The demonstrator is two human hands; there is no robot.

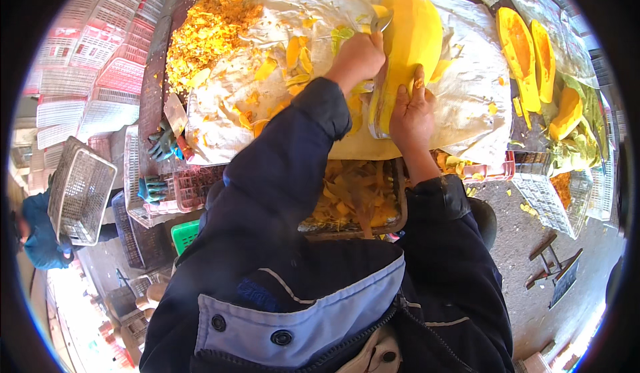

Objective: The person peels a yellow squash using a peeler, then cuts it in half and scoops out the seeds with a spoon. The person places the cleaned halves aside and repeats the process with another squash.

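A long yellow squash (412, 28), largely peeled, lies lengthwise away from me on a white woven sheet (470, 108). My left hand (359, 59) grips a metal peeler (382, 21), its curved head against the squash's upper left side. A strip of peel stands by the blade. On the near end, my right hand (415, 118) steadies the squash, with fingers spread along its surface and the palm at its right side. Loose yellow peelings (298, 55) are scattered over the sheet to the left.
Orange pulp (215, 28) is heaped at the far left. Halved squashes (517, 53) lie at the right. Below the table edge sits a crate of peelings (350, 193). A cleaver (175, 113) and glove (161, 140) lie left. Behind, a person (42, 233) is near stacked crates (107, 38).
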